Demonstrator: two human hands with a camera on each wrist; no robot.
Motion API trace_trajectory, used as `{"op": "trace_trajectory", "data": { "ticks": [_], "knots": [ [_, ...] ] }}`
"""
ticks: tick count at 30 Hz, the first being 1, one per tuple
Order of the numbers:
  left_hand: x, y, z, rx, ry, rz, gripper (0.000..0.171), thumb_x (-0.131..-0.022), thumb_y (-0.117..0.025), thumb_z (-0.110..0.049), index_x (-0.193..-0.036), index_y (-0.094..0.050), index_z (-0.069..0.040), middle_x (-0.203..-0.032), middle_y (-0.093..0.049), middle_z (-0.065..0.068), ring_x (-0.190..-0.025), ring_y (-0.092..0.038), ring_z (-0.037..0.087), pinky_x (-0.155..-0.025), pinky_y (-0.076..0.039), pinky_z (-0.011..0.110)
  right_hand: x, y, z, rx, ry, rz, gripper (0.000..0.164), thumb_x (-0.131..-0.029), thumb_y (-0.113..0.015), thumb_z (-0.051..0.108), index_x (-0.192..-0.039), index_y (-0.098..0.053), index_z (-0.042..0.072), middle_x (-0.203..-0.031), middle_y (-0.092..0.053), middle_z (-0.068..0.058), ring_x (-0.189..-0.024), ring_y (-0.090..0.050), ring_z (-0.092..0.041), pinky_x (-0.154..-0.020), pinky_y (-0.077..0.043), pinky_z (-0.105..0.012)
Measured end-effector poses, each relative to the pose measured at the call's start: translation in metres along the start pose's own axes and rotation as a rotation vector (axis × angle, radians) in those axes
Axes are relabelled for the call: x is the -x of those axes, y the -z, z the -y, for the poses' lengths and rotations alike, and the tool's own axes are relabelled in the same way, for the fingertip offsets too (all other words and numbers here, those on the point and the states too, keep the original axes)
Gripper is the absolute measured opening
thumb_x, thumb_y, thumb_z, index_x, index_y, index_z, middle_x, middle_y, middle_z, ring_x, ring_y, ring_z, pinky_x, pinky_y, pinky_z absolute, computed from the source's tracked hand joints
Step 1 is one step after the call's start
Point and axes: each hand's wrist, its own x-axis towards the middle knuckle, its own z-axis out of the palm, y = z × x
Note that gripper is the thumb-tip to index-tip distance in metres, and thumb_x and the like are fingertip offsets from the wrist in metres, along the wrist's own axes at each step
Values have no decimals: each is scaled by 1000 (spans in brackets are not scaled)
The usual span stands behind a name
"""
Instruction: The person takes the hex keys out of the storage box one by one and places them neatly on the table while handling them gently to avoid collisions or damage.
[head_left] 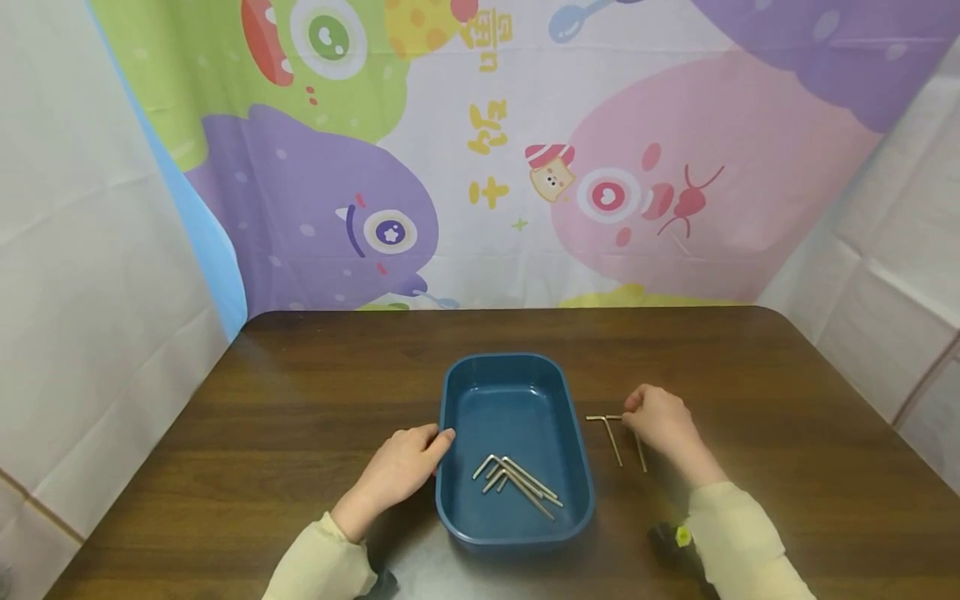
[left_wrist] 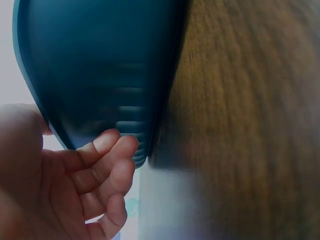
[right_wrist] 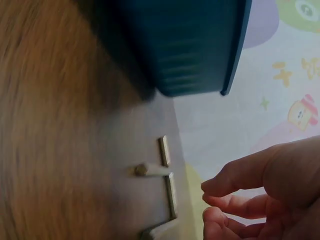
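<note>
A deep blue plastic tray stands on the table. My left hand holds its left side, the thumb over the rim and the bent fingers against the outer wall. Several metal L-shaped hex keys lie in a loose pile at the tray's near end. To the right of the tray, two more hex keys lie side by side on the table, a left one and a right one. Over the right one is my right hand, its thumb and fingertips drawn close with nothing between them in the right wrist view.
The brown wooden table ends at the back against a hanging cartoon-print cloth. Pale wall coverings flank it on the left and right.
</note>
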Motion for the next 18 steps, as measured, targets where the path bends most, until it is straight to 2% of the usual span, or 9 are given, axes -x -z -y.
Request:
{"op": "trace_trajectory", "data": {
  "ticks": [4,11,18],
  "knots": [
    [1,0,0,5,3,-1,33,-95,-44,-32,-68,-53,-14,-56,-50,-3,-48,-42,13,-47,-32,27,5,-1,12,1,53,-25,16,-79,-57,12,-91,-59,1,-80,-57,-9,-72,-53,-22,-62,-41,-36],
    [1,0,0,9,2,4,34,-95,-44,-32,-68,-53,-13,-56,-50,-3,-48,-42,13,-47,-31,27,16,-2,35,-4,161,-104,11,-78,-60,10,-86,-61,4,-77,-59,-5,-71,-55,-20,-66,-44,-37],
    [0,0,1,10,-3,9,34,-95,-44,-33,-69,-54,-12,-56,-50,-3,-48,-42,13,-47,-32,27,25,-4,55,-21,227,-122,8,-79,-61,10,-85,-62,5,-75,-58,-3,-68,-52,-17,-64,-44,-34]
  ]
}}
